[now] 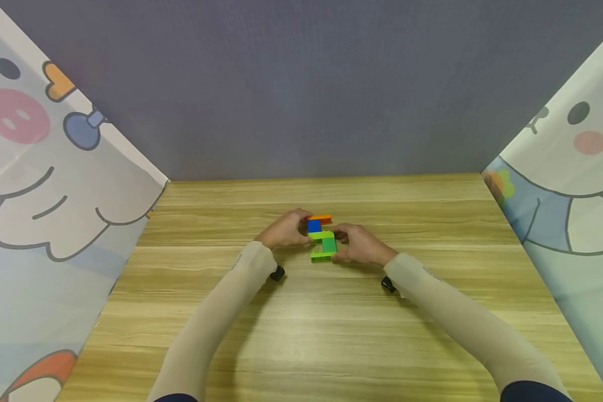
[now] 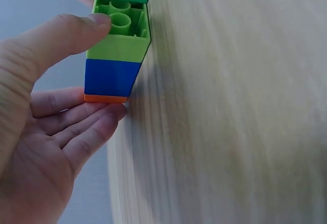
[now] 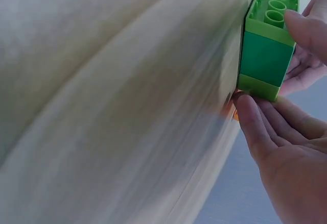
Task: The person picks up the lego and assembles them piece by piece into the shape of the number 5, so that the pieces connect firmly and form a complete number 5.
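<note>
A zigzag toy-block build lies on its side on the wooden table. It joins an orange brick (image 1: pixel 324 218), a blue brick (image 1: pixel 314 226), a middle lime brick (image 1: pixel 326 235), a green brick (image 1: pixel 329 244) and a near lime brick (image 1: pixel 321 257). From the left, my left hand (image 1: pixel 285 229) pinches it. In the left wrist view, that thumb rests on the middle lime brick (image 2: pixel 115 48), with fingers against the orange brick (image 2: pixel 104 99). My right hand (image 1: pixel 363 245) grips the other side, its thumb on the near lime brick (image 3: pixel 270 29) and fingers by the middle lime brick (image 3: pixel 258 85).
The wood-grain table (image 1: pixel 326 324) extends around both arms. A grey panel (image 1: pixel 321 89) rises behind it, and cartoon-printed cloth (image 1: pixel 80 178) stands at both sides. A small black device (image 1: pixel 277 273) hangs beneath the left wrist, another (image 1: pixel 388 285) beneath the right.
</note>
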`<state>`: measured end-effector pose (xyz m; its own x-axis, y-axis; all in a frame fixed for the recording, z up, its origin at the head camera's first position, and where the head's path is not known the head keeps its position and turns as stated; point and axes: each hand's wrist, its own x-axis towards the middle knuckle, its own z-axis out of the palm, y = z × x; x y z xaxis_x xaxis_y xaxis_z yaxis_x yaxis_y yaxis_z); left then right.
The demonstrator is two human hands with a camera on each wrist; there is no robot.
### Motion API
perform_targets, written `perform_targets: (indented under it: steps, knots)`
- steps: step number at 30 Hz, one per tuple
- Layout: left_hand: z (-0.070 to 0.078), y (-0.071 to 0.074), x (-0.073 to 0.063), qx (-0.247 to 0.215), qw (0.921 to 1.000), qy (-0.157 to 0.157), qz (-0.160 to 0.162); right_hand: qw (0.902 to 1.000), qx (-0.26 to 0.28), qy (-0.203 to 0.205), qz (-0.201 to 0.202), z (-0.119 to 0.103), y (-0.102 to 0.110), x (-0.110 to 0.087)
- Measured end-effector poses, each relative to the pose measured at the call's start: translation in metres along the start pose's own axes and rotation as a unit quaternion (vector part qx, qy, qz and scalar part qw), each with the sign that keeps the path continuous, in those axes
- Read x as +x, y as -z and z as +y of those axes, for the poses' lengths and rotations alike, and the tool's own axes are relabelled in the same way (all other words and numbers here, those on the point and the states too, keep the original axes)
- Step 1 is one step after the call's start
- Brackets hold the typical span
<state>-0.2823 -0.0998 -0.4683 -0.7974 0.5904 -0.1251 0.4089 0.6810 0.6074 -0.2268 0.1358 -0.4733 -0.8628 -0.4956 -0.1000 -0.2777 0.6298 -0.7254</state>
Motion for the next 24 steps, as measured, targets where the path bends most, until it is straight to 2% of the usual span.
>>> perform_targets:
  steps: [2,9,14,19,24]
  knots:
    - [-0.002,0.0,0.001,-0.002,1.0,-0.001,-0.001,1.0,0.002,0.0,0.003,0.0,-0.001,0.0]
    - [-0.012,-0.003,0.002,-0.067,0.9976,-0.01,-0.011,0.9999,0.007,-0.009,0.009,0.0,-0.003,0.002]
    - [-0.014,-0.005,0.001,-0.066,0.9978,0.001,-0.006,0.9998,0.009,-0.01,0.012,0.0,-0.003,0.003]
    - [-0.014,-0.003,0.0,-0.098,0.9951,-0.01,-0.009,0.9997,0.017,-0.012,0.015,0.002,-0.002,0.003]
    - [-0.013,0.001,-0.007,-0.06,0.9981,0.008,0.006,0.9992,0.009,0.004,0.038,-0.001,0.006,-0.002]
